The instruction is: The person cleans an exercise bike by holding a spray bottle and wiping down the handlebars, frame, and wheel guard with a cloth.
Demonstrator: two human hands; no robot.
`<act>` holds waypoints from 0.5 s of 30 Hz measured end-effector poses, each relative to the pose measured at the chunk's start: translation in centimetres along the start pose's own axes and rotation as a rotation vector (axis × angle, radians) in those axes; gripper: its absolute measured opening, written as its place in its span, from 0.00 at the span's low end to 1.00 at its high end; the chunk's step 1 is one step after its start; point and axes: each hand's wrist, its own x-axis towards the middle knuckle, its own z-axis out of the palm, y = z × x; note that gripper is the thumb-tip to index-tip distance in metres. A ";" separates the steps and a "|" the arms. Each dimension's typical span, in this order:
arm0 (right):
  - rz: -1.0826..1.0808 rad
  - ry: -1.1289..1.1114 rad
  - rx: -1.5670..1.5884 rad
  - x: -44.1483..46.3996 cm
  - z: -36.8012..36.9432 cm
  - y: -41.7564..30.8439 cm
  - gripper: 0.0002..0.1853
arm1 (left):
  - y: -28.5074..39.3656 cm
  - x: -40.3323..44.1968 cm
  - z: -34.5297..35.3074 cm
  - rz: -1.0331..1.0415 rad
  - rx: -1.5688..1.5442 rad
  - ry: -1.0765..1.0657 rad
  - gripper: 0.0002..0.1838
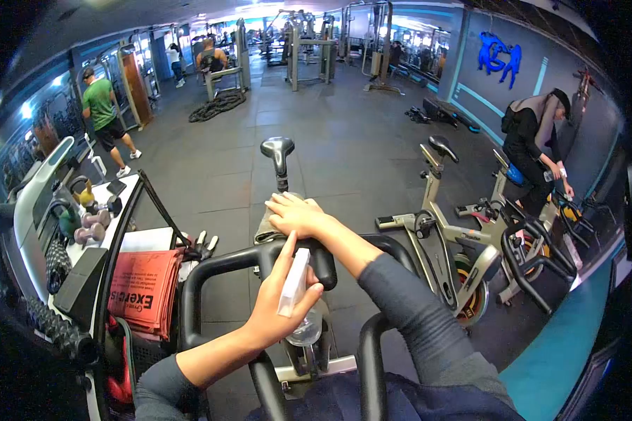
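Observation:
My left hand (277, 298) is closed around a spray bottle (305, 331) with a clear body and a white top, held above the handlebars of an exercise bike. Past it, my right hand (298, 216) presses down over a greyish cloth (265, 230) on the bike's front, its fingers bent over the cloth. Most of the cloth lies hidden under the palm. The black handlebars (221, 265) curve around both forearms. Beyond my right hand stands the bike's black saddle (278, 149).
On the left, a rack holds dumbbells (91, 228), kettlebells (86, 195) and red printed sheets (144, 291). More exercise bikes (456, 231) stand to the right, where a person in black (530, 137) bends over one. A person in green (100, 102) walks at far left.

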 end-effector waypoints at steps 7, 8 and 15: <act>0.180 -0.016 -0.009 2.4 -0.7 -1.0 0.36 | 0.2 -0.1 0.0 -0.017 0.000 0.008 0.46; 0.119 0.146 0.041 3.5 1.7 0.3 0.30 | 0.2 -0.1 0.1 -0.018 0.000 0.018 0.46; -0.258 -0.031 -0.106 -6.7 -1.0 0.5 0.34 | -0.7 -0.1 0.4 0.044 -0.075 0.011 0.46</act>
